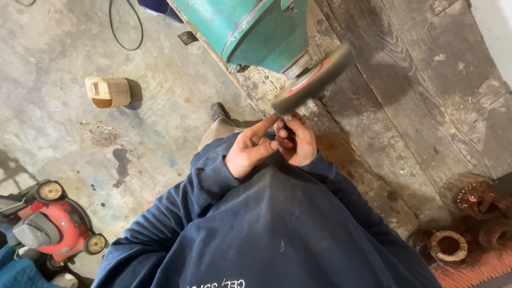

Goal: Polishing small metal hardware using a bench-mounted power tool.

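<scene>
Two hands meet at the centre of the frame, just below the grinding wheel (pixel 313 79) of a green bench grinder (pixel 256 29). We note the left hand (pixel 249 149) with fingers extended toward the wheel's lower edge, and the right hand (pixel 296 140) curled against it, fingertips pressed together. Both hands appear pinched on something small between them; we cannot tell what it is, as the fingers cover it. The grip sits just beside the wheel rim, whether touching it we cannot tell.

We record the grinder standing on a worn wooden worktop (pixel 416 101) that runs diagonally through the upper right of the frame. Dark blue sleeves (pixel 256 229) fill the lower centre. On the concrete floor (pixel 53 128) at the upper left lies a tan plastic container (pixel 108 92); a red lawnmower (pixel 50 221) sits at the lower left. Copper motor windings (pixel 474 200) lie at the lower right.
</scene>
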